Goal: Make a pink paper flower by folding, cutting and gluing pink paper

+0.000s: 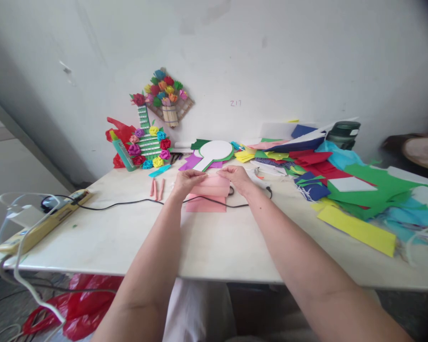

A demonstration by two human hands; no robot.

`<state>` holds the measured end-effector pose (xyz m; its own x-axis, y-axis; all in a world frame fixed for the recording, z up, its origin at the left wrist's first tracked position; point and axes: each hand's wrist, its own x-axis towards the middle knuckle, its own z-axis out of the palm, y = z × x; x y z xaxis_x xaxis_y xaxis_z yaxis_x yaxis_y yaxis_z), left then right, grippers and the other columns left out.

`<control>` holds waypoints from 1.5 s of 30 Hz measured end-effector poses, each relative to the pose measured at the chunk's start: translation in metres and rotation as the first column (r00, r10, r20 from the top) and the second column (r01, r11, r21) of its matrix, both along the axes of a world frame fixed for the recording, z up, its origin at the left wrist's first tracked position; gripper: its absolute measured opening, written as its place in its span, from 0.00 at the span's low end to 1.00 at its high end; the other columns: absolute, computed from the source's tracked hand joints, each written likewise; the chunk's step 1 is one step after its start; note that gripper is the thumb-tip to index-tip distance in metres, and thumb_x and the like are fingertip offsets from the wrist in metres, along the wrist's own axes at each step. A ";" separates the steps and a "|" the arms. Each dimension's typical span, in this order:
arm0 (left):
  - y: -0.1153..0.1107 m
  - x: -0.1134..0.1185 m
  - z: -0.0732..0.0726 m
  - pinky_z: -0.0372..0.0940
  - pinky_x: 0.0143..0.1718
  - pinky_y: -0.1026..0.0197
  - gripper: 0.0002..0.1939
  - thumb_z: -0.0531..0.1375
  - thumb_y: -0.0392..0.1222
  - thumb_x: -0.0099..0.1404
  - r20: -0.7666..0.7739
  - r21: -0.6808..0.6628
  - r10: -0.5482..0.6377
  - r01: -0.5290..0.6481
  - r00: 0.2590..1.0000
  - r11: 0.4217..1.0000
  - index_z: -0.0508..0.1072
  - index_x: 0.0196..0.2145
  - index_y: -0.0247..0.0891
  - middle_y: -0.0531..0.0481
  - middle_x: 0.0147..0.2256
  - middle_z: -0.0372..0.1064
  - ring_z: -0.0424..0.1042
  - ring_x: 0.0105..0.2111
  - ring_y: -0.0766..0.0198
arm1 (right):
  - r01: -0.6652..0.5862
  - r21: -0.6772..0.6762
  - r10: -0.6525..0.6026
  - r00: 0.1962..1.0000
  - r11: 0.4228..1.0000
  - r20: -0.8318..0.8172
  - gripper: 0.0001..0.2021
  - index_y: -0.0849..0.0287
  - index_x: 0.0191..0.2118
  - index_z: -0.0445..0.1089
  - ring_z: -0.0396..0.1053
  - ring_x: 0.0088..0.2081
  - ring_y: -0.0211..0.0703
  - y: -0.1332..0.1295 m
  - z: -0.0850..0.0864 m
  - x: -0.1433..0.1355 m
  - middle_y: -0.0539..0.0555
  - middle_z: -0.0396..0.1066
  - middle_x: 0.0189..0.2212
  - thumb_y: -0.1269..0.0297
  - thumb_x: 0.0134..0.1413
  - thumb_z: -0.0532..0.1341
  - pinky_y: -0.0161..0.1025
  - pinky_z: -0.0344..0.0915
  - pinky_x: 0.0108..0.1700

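My left hand [188,183] pinches the left end of a pink paper sheet [211,184], and my right hand [238,177] pinches its right end. The sheet hangs between them over the middle of the table. Below it, a second pink piece [206,204] lies on the tabletop. A black cable [119,205] runs across there. Left of my left hand are several rolled pink strips [157,189]. Just behind my hands rests a round white cutout with a handle [216,151], backed by green.
Coloured sheets, among them a green one [374,183] and a yellow strip [356,229], pile up on the right. A green glue bottle [124,153] stands by paper-flower crafts [150,145] at back left. A power strip [44,221] lies on the left edge.
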<state>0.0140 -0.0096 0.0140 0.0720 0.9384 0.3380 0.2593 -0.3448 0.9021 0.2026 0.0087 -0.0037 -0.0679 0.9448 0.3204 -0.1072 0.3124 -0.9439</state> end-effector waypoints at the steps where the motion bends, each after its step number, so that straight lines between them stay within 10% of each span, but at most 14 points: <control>1: 0.001 0.000 0.000 0.57 0.28 0.64 0.19 0.67 0.51 0.42 0.012 -0.003 0.000 0.000 1.000 1.000 0.78 0.29 0.34 0.48 0.25 0.71 0.66 0.27 0.64 | 0.001 -0.001 -0.001 1.000 1.000 -0.007 0.11 0.62 0.25 0.73 0.64 0.27 0.35 0.000 0.000 0.000 0.49 0.71 0.23 0.62 0.32 0.67 0.36 0.59 0.35; 45: 0.006 -0.006 -0.005 0.61 0.33 0.62 0.15 0.67 0.47 0.43 0.061 0.028 -0.044 0.042 0.997 0.999 0.78 0.28 0.34 0.46 0.28 0.73 0.69 0.30 0.61 | 0.000 0.021 0.001 1.000 1.000 -0.023 0.10 0.59 0.25 0.75 0.66 0.31 0.38 -0.003 0.002 0.001 0.51 0.73 0.26 0.63 0.30 0.68 0.38 0.60 0.40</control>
<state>0.0082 -0.0034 0.0088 0.0903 0.9255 0.3677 0.1882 -0.3784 0.9063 0.2035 0.0056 -0.0020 -0.0606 0.9380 0.3413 -0.1294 0.3316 -0.9345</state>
